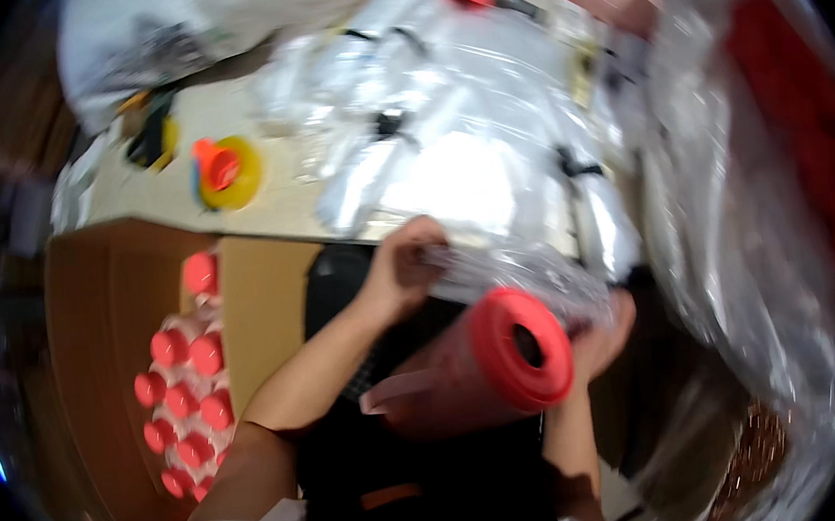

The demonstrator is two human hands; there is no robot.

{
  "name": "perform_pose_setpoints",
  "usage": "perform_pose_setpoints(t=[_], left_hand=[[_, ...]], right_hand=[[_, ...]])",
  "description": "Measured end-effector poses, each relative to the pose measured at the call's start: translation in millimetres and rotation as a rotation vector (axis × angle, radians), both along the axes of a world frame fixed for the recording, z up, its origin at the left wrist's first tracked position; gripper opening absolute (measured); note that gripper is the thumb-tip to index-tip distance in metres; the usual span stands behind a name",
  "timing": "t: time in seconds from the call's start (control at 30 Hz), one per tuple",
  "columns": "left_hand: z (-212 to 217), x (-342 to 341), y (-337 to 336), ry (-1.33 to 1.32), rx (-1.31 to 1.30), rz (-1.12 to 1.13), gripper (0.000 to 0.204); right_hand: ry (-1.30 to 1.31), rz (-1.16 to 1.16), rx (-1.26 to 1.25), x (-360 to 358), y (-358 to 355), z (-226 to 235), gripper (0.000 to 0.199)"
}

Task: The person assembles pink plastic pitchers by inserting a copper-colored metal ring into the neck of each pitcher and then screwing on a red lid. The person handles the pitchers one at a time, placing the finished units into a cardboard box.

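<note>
Between my hands stretches a crinkled clear plastic bag [514,269]. My left hand [410,266] is closed on its left end, fingers pinched. At the other end my right hand [604,335] grips the bag, its fingers partly hidden. A pink jug [448,373] with a red ring-shaped end lies tilted between my forearms, over my dark clothing. A dark round opening shows in that red end, which faces up and right near my right hand. A pale pink flap or handle sticks out on the jug's left side. Motion blurs the scene somewhat.
Bundles of clear plastic bags [468,155] with black ties cover the table [281,198]. A yellow tape roll [246,171] with an orange piece lies left. A cardboard box [118,279] holds several red-capped pink containers [182,399]. A large clear sack [702,183] bulges at right.
</note>
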State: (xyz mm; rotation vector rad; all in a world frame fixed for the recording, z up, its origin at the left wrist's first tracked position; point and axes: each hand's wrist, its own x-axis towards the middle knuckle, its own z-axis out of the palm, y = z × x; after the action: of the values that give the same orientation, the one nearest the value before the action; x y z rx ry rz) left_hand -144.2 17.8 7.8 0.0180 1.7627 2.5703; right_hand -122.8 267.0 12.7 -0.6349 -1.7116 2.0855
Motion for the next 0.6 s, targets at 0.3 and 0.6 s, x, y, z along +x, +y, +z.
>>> perform_pose_setpoints(t=[0.3,0.6], left_hand=[[16,221,-49,0.013,-0.949,0.232,0.064],[39,260,-119,-0.134,-1.46,0.969,0.042]], right_hand=[[-0.179,0.822,0.173,172,-22,-99,0.054],[0.488,1.197,0.492,98,-196,30,0.095]])
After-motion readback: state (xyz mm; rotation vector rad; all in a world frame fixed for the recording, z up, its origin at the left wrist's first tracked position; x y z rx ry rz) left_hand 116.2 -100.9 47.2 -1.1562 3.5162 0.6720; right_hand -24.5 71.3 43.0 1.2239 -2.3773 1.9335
